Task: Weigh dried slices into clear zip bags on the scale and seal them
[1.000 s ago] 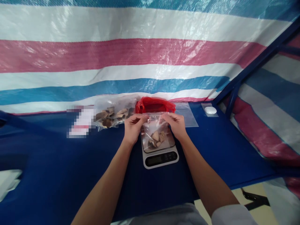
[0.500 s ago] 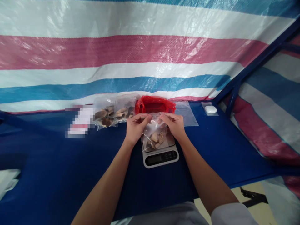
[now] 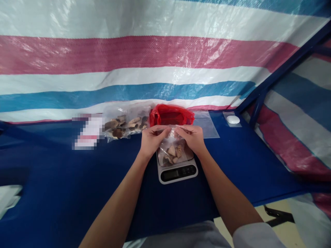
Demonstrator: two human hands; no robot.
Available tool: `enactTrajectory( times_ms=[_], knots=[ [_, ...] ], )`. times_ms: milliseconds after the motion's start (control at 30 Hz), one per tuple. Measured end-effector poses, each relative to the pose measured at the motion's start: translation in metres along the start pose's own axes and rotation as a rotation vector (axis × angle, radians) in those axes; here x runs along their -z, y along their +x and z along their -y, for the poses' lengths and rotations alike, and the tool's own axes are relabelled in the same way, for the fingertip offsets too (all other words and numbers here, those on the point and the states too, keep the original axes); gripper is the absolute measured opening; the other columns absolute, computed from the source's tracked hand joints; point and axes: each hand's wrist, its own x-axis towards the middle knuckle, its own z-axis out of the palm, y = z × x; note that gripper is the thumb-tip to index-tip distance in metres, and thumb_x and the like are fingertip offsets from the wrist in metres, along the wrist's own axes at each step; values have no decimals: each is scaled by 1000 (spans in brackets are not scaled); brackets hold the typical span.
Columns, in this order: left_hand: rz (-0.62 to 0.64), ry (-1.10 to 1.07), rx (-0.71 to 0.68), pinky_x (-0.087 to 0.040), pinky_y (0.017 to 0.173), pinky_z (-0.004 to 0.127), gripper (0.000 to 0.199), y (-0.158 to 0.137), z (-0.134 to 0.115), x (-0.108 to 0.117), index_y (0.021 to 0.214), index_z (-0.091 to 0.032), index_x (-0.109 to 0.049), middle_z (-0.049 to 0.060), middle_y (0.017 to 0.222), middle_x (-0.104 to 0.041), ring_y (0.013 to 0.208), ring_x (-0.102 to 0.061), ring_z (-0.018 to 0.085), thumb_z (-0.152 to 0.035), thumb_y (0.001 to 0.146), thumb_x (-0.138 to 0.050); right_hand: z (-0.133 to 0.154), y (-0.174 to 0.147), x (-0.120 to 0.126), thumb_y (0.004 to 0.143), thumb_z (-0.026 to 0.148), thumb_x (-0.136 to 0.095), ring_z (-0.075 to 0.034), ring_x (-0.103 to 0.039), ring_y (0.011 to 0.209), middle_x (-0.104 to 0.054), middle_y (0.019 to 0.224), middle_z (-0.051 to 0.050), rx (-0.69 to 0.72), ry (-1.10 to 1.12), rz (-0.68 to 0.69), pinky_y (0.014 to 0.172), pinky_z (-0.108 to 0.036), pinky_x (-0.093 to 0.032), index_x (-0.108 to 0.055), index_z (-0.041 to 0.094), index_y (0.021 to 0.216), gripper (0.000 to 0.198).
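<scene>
A clear plastic zip bag (image 3: 165, 146) with several pale brown dried pieces at its bottom is between my hands. My left hand (image 3: 153, 139) pinches its top edge on the left. On the right side of the same edge, my right hand (image 3: 191, 137) pinches it too, thumbs close together. Under the bag is a white kitchen scale (image 3: 178, 178) with a dark display and buttons facing me. The bag covers much of its weighing plate. Just behind my hands stands an opened red plastic bag (image 3: 172, 115).
Clear bags of brown dried pieces (image 3: 117, 127) lie left of the red bag. A flat clear bag (image 3: 207, 125) and a white oval object on a small bag (image 3: 233, 119) lie right. Striped sheeting (image 3: 129, 55) hangs behind the blue table (image 3: 64, 182).
My thumbs have moved closer together along the bag's top edge. The bag's lower part has shifted slightly right over the scale. Other things stay in place.
</scene>
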Motion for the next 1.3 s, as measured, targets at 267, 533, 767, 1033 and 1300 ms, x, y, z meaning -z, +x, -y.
enactTrajectory(
  times_ms=[267,533,767,1033,1300],
  knots=[
    [0,12,-19,-54,60,26,25,0,2,3,77,-17,-81,5,68,-76,61,-66,16,-40,70,-83,-2,1,4,78,42,-77,-19,-73,67,-78,76,-2,-27,10,1,65,-30,-60,-81,23,86,21],
    [7,15,-7,-54,61,24,22,1,2,2,78,-16,-81,5,71,-77,62,-66,15,-37,71,-82,1,2,4,76,49,-77,-19,-71,60,-76,68,-2,-47,-12,-64,55,-29,-59,-80,23,83,27],
    [22,14,-28,-54,62,24,21,-1,1,1,80,-16,-81,5,73,-77,64,-67,16,-37,73,-81,4,1,3,78,45,-77,-18,-71,61,-76,69,-1,-36,-40,-38,58,-29,-59,-82,24,86,23],
    [47,6,-45,-53,61,24,23,1,2,2,77,-17,-79,4,68,-75,62,-66,15,-39,73,-81,4,3,5,73,46,-79,-18,-70,59,-75,67,-2,-113,62,-55,53,-28,-57,-79,22,80,25],
    [15,27,9,-54,64,26,24,-1,-3,1,78,-17,-80,5,75,-77,66,-67,16,-40,70,-83,6,2,4,72,45,-80,-15,-66,55,-75,66,-1,-135,45,-57,47,-24,-54,-82,23,81,23]
  ],
)
